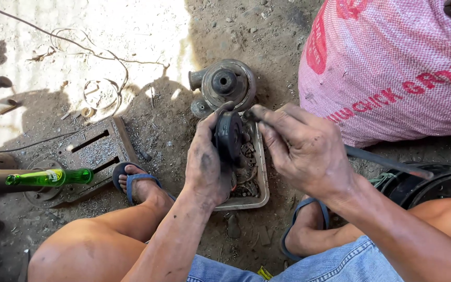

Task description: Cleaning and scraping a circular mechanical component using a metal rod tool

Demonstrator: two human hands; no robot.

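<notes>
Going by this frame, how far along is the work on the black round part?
Done: a metal housing sits apart on the dirt, and loose small parts fill the tray. In hand: the left hand grips the black round part while the right hand works a long tool at it. Left: I cannot tell; the housing is untouched.

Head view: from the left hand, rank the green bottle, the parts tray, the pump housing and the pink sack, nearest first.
From the left hand, which grips a dark round part:
1. Parts tray, directly beneath the hand.
2. Pump housing, on the ground just beyond the fingers.
3. Pink sack, up to the right; green bottle, far left. These two are too close to call.
</notes>
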